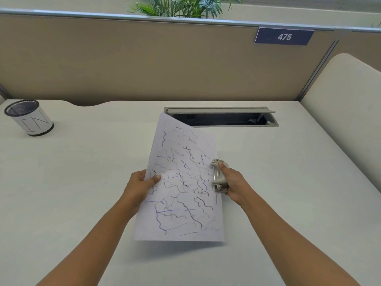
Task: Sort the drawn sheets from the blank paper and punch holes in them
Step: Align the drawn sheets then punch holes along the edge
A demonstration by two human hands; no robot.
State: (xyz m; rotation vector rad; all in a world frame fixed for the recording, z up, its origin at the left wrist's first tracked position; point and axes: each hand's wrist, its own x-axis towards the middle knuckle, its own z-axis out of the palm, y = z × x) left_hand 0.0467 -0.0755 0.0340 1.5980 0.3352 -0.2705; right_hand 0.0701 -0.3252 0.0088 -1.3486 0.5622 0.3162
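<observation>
A drawn sheet (pixel 181 186), white with black and blue squiggles, is held up above the desk in the middle of the view. My left hand (pixel 140 186) pinches its left edge, thumb on top. My right hand (pixel 233 182) grips a grey hole punch (pixel 219 176) that is set against the sheet's right edge, at about mid-height. I cannot tell whether the sheet is one page or several. No blank paper is in view.
A mesh pen cup (pixel 28 117) labelled "IN" stands at the far left of the white desk (pixel 82 182). An open cable tray slot (pixel 222 118) lies behind the sheet. A beige partition (pixel 144 62) closes the back; a padded panel (pixel 346 112) rises at the right.
</observation>
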